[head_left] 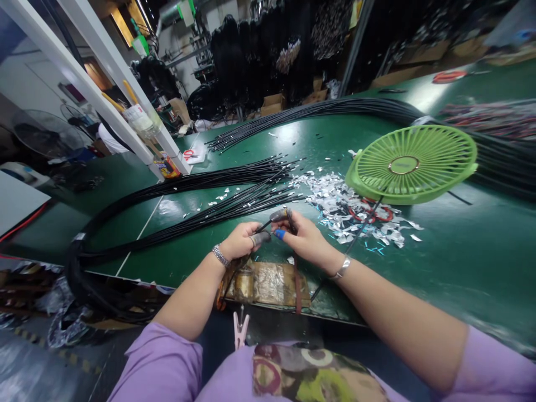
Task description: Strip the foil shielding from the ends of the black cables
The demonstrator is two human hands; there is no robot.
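Note:
My left hand (240,241) is closed around a thin black cable (263,226), with a grey cover on its thumb. My right hand (307,240) pinches near the cable's end, close to the left fingertips. Its thumb wears a blue cover, and a grey one wraps a finger. What lies right between the right fingertips is too small to make out. Below both hands, a tape-wrapped block (272,282) with a brown strap sits at the table's front edge. Just beyond them, a bundle of black cables (234,215) lies with its ends fanned out.
White paper scraps (335,195) are heaped on the green table (481,251), beside a green fan (448,148). Another black cable bundle (326,107) curves behind. A white post (113,72) rises at left, near red-handled scissors (189,154). A pink clothespin (240,330) hangs at the front edge.

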